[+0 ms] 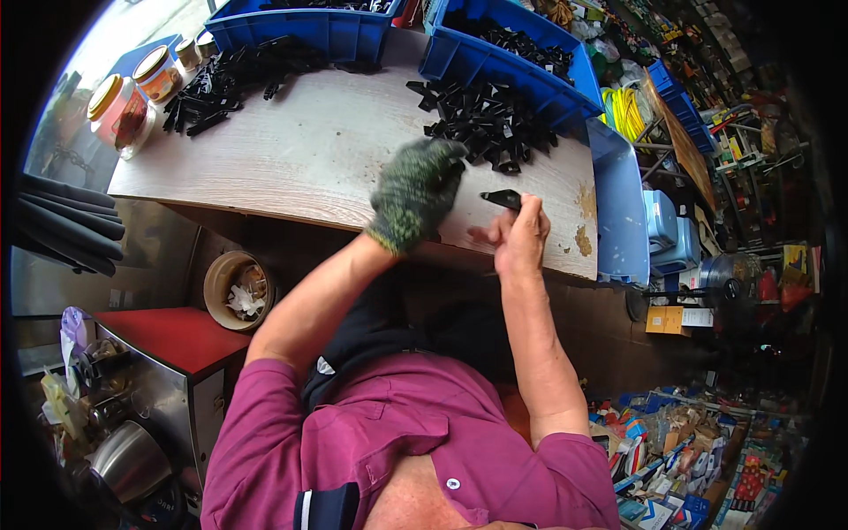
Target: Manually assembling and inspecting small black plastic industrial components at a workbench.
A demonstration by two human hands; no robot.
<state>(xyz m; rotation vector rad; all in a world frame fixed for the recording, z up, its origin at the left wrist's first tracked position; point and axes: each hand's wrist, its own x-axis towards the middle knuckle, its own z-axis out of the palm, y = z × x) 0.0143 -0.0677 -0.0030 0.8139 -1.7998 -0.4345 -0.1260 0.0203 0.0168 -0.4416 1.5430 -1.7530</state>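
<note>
My left hand [417,196], in a dark green knitted glove, is over the front of the pale wooden table [309,146]. Its fingers are curled and slightly blurred, and whatever they may hold is hidden. To its right my bare right hand [521,234] pinches a small black plastic part [502,198] between thumb and finger, with the part's tip pointing left. Just beyond both hands lies a heap of similar black plastic parts [495,124]. A second heap of longer black pieces [234,79] is spread at the table's far left.
Two blue crates [300,34] [521,66] holding black parts stand along the back. Lidded jars [124,115] line the left edge. A light blue bin [621,208] adjoins the right side. Below left are a waste bucket [216,287] and a red-topped cabinet [172,340].
</note>
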